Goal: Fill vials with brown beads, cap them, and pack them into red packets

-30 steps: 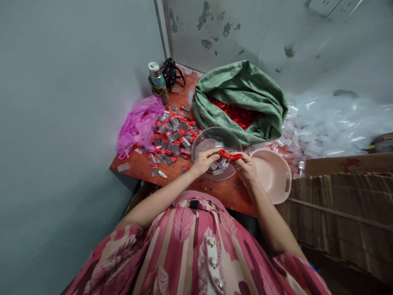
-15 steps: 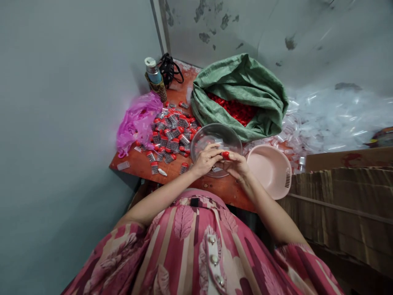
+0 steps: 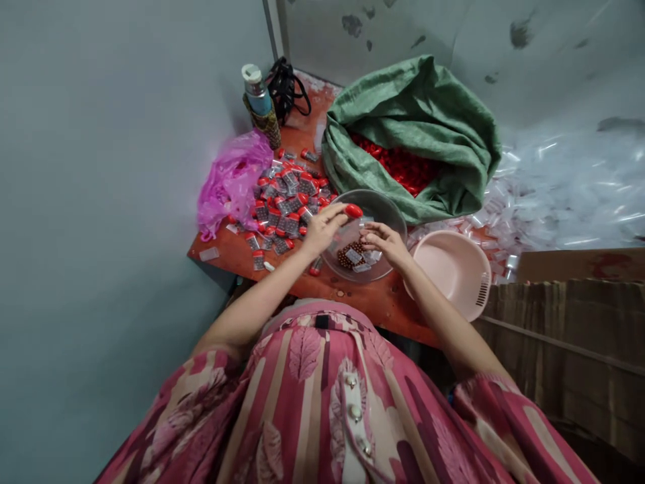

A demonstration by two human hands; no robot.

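My left hand (image 3: 323, 230) is raised over the left side of a clear round bowl (image 3: 398, 216), its fingertips closed on a shiny red cap (image 3: 353, 211). Whether anything is attached beneath the cap, I cannot tell. Inside the bowl lie small brown beads (image 3: 347, 257) and several clear plastic pieces (image 3: 361, 267). Reaching in from the right, my right hand (image 3: 385, 242) has its fingers slightly apart and bent just above these contents; no held thing shows between them. A pile of small red-capped clear containers with dark contents (image 3: 289, 224) spreads left of the bowl.
Behind the bowl, a green sack (image 3: 408, 128) holds many red caps (image 3: 398, 168). A pink basin (image 3: 448, 265) stands at right, before heaped clear containers (image 3: 564, 188). On the left are a pink plastic bag (image 3: 229, 185) and a bottle (image 3: 259, 101). Cardboard (image 3: 579, 323) borders the right.
My hands have parted. The left has moved up and left with the red cap, while the right has let go of it and lowered over the bowl's contents. The view has shifted slightly.
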